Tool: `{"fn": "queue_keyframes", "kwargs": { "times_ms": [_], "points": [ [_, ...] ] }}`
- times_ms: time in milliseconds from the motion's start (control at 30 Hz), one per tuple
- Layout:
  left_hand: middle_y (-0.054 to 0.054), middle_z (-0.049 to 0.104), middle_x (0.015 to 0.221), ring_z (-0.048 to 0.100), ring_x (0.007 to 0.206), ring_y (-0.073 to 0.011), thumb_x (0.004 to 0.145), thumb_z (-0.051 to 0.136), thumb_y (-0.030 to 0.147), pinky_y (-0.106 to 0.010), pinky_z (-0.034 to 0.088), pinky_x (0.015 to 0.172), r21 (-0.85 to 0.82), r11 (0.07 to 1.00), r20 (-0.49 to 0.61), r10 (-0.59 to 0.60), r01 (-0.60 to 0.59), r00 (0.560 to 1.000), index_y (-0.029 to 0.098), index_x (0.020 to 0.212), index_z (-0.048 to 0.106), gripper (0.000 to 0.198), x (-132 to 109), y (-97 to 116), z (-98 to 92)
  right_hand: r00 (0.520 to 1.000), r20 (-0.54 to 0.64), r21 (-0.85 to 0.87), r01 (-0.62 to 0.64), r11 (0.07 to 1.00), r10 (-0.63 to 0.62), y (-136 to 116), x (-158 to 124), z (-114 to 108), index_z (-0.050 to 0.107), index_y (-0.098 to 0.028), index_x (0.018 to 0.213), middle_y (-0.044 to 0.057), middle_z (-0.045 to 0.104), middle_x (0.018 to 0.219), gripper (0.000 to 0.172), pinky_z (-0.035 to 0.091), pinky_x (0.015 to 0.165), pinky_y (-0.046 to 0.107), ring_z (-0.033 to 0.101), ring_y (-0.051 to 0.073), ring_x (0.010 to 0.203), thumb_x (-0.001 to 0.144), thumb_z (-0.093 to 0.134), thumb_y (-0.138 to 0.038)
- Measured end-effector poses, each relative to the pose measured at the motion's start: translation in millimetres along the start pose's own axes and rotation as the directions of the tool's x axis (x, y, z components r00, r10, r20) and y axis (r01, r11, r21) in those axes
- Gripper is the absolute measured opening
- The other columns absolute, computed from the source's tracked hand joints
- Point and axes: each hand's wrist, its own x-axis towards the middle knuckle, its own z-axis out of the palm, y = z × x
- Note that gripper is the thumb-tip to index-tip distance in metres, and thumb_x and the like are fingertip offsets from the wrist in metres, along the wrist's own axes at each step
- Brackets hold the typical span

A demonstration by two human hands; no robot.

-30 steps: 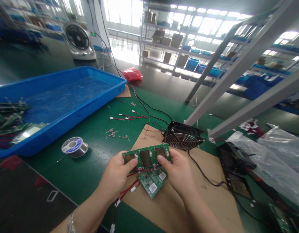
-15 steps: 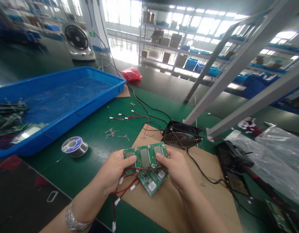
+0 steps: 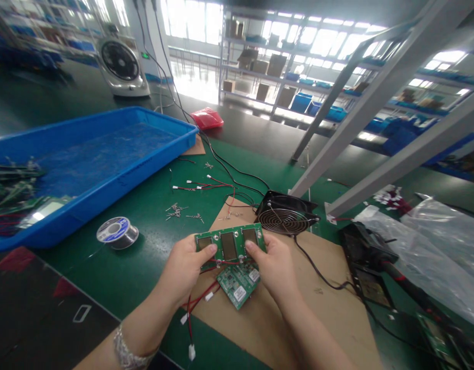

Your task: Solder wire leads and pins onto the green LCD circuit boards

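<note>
Left hand (image 3: 185, 263) and right hand (image 3: 276, 264) grip a flat oblong board (image 3: 229, 246); a squarish green board (image 3: 237, 284) shows below, over matte brown cardboard (image 3: 317, 293).

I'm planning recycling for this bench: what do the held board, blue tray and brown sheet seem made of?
Held board: probably fibreglass laminate, green with a slight sheen, carrying rectangular displays.
Blue tray: likely moulded plastic, semi-gloss, judging by its rounded corners and scuffed inside.
Brown sheet: looks like cardboard, matte and plain tan, though thin fibreboard is possible.
</note>
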Motion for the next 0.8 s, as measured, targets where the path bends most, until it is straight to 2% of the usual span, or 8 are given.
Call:
{"fn": "queue_keyframes", "kwargs": {
  "times_ms": [200,300,400,500,567,633,800],
  "points": [
    [-0.005,0.068,0.078,0.060,0.076,-0.0213,0.065,0.064,0.025,-0.033,0.044,0.072,0.103,0.993,-0.081,0.067,-0.058,0.995,0.013,0.079,0.061,0.019,0,-1,2.1,0.994,-0.097,-0.091,0.050,0.995,-0.059,-2,-7,4,0.063,-0.016,0.074,0.007,0.064,0.075,0.017,0.037,0.070,0.034,0.055,0.022,0.073,0.069,0.052,-0.028],
    [-0.006,0.068,0.082,0.060,0.077,-0.0215,0.065,0.065,0.027,-0.033,0.045,0.072,0.088,0.994,-0.064,0.063,-0.057,0.996,0.013,0.081,0.061,0.021,0,1,2.8,0.995,-0.086,-0.052,0.050,0.997,-0.054,-2,-7,2,0.063,-0.018,0.077,0.007,0.064,0.080,0.017,0.035,0.075,0.036,0.054,0.023,0.079,0.070,0.052,-0.029],
    [-0.008,0.068,0.086,0.061,0.079,-0.0233,0.067,0.063,0.027,-0.034,0.047,0.071,0.006,1.000,0.048,0.024,-0.024,0.999,0.012,0.087,0.062,0.026,-5,12,-2.6,0.999,0.042,0.096,0.027,0.995,-0.031,-8,-8,-3,0.062,-0.018,0.081,0.007,0.064,0.084,0.019,0.038,0.076,0.036,0.055,0.022,0.081,0.068,0.055,-0.031],
    [-0.010,0.067,0.092,0.061,0.084,-0.0255,0.066,0.065,0.022,-0.035,0.048,0.072,-0.140,0.987,0.233,-0.039,0.074,0.972,0.013,0.096,0.062,0.032,-16,28,-15.4,0.962,0.271,0.298,-0.072,0.952,-0.012,-15,-12,-2,0.059,-0.015,0.083,0.006,0.064,0.074,0.029,0.045,0.059,0.031,0.058,0.017,0.063,0.067,0.056,-0.039],
    [-0.009,0.067,0.094,0.061,0.087,-0.0264,0.065,0.066,0.018,-0.035,0.049,0.073,-0.186,0.975,0.270,-0.070,0.123,0.960,0.015,0.099,0.061,0.035,-23,36,-25.8,0.931,0.365,0.391,-0.136,0.910,-0.017,-19,-16,4,0.058,-0.014,0.083,0.005,0.063,0.068,0.033,0.046,0.051,0.029,0.057,0.015,0.056,0.067,0.056,-0.043],
    [-0.009,0.067,0.094,0.061,0.088,-0.0271,0.064,0.067,0.017,-0.036,0.049,0.074,-0.179,0.976,0.218,-0.084,0.125,0.972,0.016,0.100,0.061,0.036,-28,39,-35.7,0.930,0.367,0.448,-0.152,0.881,-0.026,-22,-19,14,0.057,-0.014,0.083,0.004,0.063,0.069,0.032,0.046,0.053,0.029,0.057,0.015,0.057,0.066,0.058,-0.041],
    [-0.008,0.069,0.088,0.062,0.086,-0.0291,0.063,0.069,0.021,-0.039,0.051,0.073,-0.159,0.984,0.045,-0.075,0.082,0.996,0.018,0.104,0.060,0.042,-32,36,-54.7,0.976,0.214,0.467,-0.058,0.883,-0.050,-31,-21,35,0.058,-0.015,0.076,0.005,0.062,0.076,0.021,0.044,0.071,0.032,0.055,0.016,0.072,0.065,0.061,-0.033]
  ]
}}
